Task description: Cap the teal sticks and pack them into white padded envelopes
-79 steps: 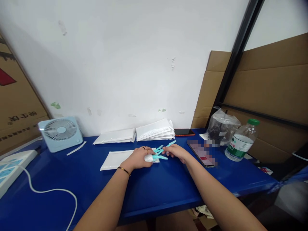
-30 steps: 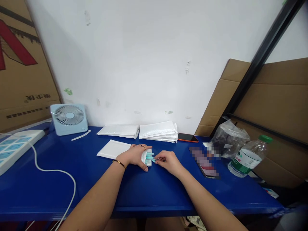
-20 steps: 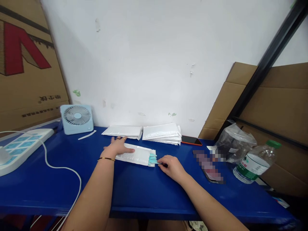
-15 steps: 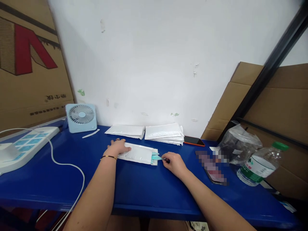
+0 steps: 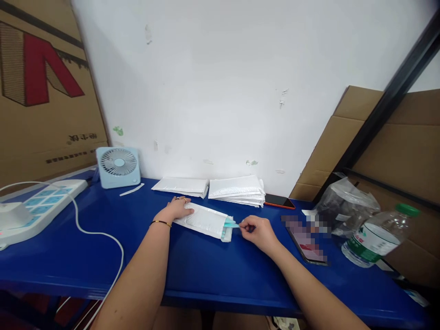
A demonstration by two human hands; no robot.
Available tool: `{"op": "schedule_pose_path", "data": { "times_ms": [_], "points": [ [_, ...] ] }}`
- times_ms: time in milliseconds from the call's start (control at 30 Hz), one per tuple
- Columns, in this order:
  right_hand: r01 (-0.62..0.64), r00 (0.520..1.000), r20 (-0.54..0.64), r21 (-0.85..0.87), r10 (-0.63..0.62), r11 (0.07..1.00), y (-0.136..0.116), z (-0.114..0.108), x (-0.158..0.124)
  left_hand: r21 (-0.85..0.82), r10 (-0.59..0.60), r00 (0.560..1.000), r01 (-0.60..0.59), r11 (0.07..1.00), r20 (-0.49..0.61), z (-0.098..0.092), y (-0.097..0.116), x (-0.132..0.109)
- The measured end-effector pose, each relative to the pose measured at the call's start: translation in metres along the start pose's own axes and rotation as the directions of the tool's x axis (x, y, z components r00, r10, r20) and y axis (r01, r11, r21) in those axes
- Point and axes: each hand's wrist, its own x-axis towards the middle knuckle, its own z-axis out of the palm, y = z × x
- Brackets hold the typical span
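A white padded envelope (image 5: 202,220) lies on the table in the middle of the head view, its far end towards the left. My left hand (image 5: 177,210) holds it by that left end, thumb on top and fingers over the far edge. From the right end of the envelope a thin turquoise piece (image 5: 229,223) sticks out; its exact kind is hard to make out. My right hand (image 5: 256,230) pinches the tip of this piece between thumb and fingertips. The rest of the turquoise piece is hidden inside the envelope.
Behind the hands lie two stacks of white envelopes, a left one (image 5: 180,185) and a right one (image 5: 237,189). A blue fan (image 5: 118,167) and a power strip (image 5: 44,208) stand left. To the right are a phone (image 5: 305,243), a plastic bag (image 5: 345,206) and a bottle (image 5: 374,238).
The envelope has shifted slightly right and tilted, its right end now nearer me. Both hands have moved a little right, still on the envelope and the turquoise piece. The camera view has shifted slightly.
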Motion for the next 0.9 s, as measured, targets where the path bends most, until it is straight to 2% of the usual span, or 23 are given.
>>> {"op": "schedule_pose_path", "data": {
  "times_ms": [133,233,367,500,600,667,767,833,900],
  "points": [
    [-0.021,1.0,-0.014,0.008,0.021,1.0,0.008,-0.025,-0.013,0.003,-0.007,1.0,0.007,1.0,0.006,0.001,0.001,0.002],
    [0.004,1.0,-0.011,0.008,-0.004,1.0,0.009,-0.031,-0.015,0.001,-0.007,1.0,0.007,1.0,0.003,0.001,0.001,0.001],
    [0.118,0.991,0.068,-0.036,-0.115,0.992,0.003,-0.016,-0.012,-0.005,0.007,1.0,-0.007,1.0,-0.004,0.003,0.002,0.0],
    [0.287,0.941,0.21,-0.088,-0.264,0.954,-0.006,0.009,-0.005,-0.013,0.029,1.0,-0.029,0.999,-0.01,0.004,0.0,0.001],
    [0.352,0.91,0.257,-0.06,-0.326,0.934,-0.013,0.015,0.003,-0.024,0.065,0.998,-0.065,0.998,-0.025,0.003,0.0,0.001],
    [0.329,0.919,0.237,-0.018,-0.315,0.944,-0.017,0.009,0.008,-0.032,0.099,0.994,-0.1,0.994,-0.042,0.003,0.001,0.001],
    [0.203,0.964,0.172,0.012,-0.202,0.979,-0.019,-0.01,0.009,-0.043,0.178,0.982,-0.181,0.982,-0.069,0.008,0.009,0.002],
    [0.124,0.961,0.242,0.059,-0.135,0.99,-0.02,-0.021,0.005,-0.046,0.289,0.954,-0.293,0.955,-0.076,0.013,0.021,0.003],
    [0.065,0.924,0.366,0.136,-0.111,0.989,-0.022,-0.028,-0.002,-0.025,0.421,0.9,-0.426,0.905,-0.113,0.015,0.036,0.003]
  ]
}}
